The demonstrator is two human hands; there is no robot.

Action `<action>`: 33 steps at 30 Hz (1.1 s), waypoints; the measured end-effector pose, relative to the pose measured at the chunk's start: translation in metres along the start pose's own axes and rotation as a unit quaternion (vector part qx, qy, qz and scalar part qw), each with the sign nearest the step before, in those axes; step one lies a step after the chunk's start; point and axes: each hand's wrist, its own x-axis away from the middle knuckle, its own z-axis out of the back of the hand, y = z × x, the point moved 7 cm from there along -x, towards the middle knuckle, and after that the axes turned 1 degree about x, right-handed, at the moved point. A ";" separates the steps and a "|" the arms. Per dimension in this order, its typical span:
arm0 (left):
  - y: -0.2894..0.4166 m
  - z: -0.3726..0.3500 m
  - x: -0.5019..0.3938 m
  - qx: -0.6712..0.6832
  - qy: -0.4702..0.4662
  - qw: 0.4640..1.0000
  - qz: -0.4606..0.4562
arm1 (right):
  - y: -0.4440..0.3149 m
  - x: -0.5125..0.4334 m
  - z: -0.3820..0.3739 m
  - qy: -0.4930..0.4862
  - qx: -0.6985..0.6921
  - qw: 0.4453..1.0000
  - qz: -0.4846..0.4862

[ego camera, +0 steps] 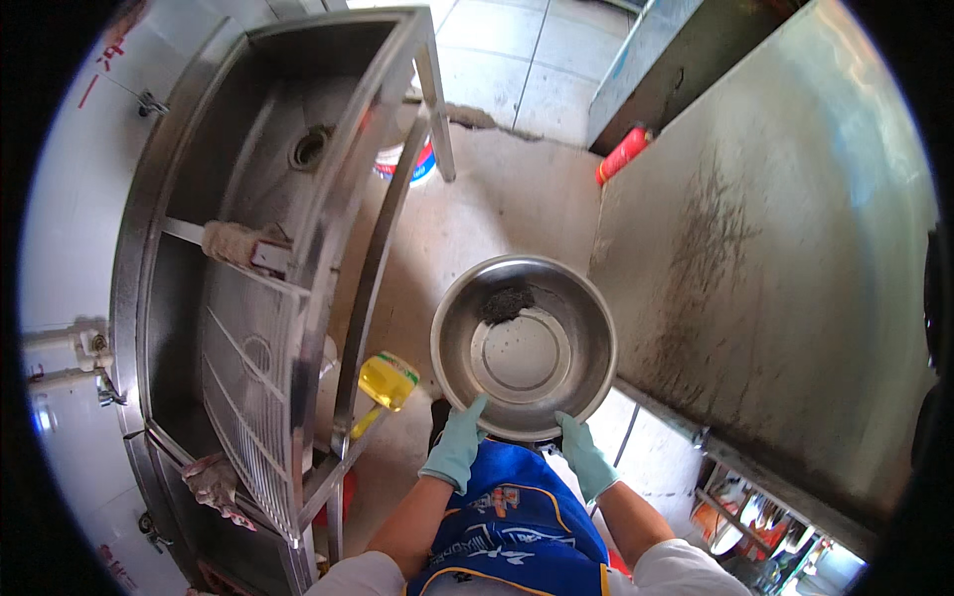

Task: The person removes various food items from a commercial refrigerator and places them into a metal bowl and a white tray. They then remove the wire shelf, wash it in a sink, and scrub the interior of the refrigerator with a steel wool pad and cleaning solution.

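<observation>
A round stainless steel basin [525, 417] is held in front of my body, above the floor. My left hand [458, 439], in a pale green rubber glove, grips its near rim on the left. On the near right of the same rim, my right hand [585, 454] grips in a matching glove. Both thumbs lie over the rim, and the other fingers are mostly hidden beneath the basin. Inside it, a dark scouring pad [508, 305] rests against the far wall. Water droplets dot the basin's bottom.
To my left stands a stainless steel sink unit [261, 127] with a wire rack [250, 417], a brush [246, 246] and a crumpled glove [212, 480]. A yellow detergent bottle [387, 381] is beside its lower rail. On my right is a metal worktop [775, 261], with a red cylinder [622, 155] beyond.
</observation>
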 end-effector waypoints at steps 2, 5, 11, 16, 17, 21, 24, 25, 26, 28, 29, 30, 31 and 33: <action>0.047 -0.034 0.011 0.027 -0.086 0.995 -0.036 | -0.050 0.008 -0.011 -0.014 -0.006 1.000 0.017; 0.091 -0.077 0.007 0.145 -0.141 0.975 0.097 | -0.115 0.009 -0.025 -0.040 0.052 0.998 0.010; 0.214 -0.162 -0.038 -0.029 -0.162 0.985 0.047 | -0.269 0.006 -0.055 -0.014 -0.036 0.992 0.122; 0.326 -0.253 -0.072 -0.099 -0.138 0.985 -0.011 | -0.388 -0.016 -0.092 -0.128 -0.265 0.931 0.217; 0.344 -0.274 -0.079 -0.081 -0.157 0.984 -0.004 | -0.408 -0.029 -0.095 -0.117 -0.277 0.932 0.200; 0.399 -0.354 -0.106 0.097 -0.260 0.956 0.096 | -0.510 -0.082 -0.100 -0.091 -0.239 0.941 0.222; 0.450 -0.393 -0.125 0.255 -0.292 0.910 0.147 | -0.584 -0.124 -0.101 -0.051 -0.260 0.957 0.117; 0.464 -0.406 -0.127 0.333 -0.306 0.873 0.182 | -0.613 -0.136 -0.105 -0.056 -0.254 0.960 0.101; 0.486 -0.418 -0.129 0.380 -0.339 0.845 0.164 | -0.642 -0.148 -0.111 -0.060 -0.246 0.963 0.092; 0.525 -0.424 -0.141 0.412 -0.320 0.839 0.159 | -0.702 -0.173 -0.138 -0.130 -0.249 0.955 0.096; 0.545 -0.429 -0.147 0.459 -0.312 0.811 0.185 | -0.734 -0.186 -0.148 -0.141 -0.202 0.961 0.126; 0.569 -0.426 -0.162 0.337 -0.232 0.912 0.029 | -0.767 -0.200 -0.166 -0.142 -0.135 0.956 0.219; 0.593 -0.426 -0.174 0.297 -0.182 0.937 0.004 | -0.793 -0.215 -0.182 -0.168 -0.140 0.950 0.222; 0.638 -0.418 -0.191 0.245 -0.123 0.961 -0.026 | -0.838 -0.244 -0.213 -0.218 -0.115 0.936 0.251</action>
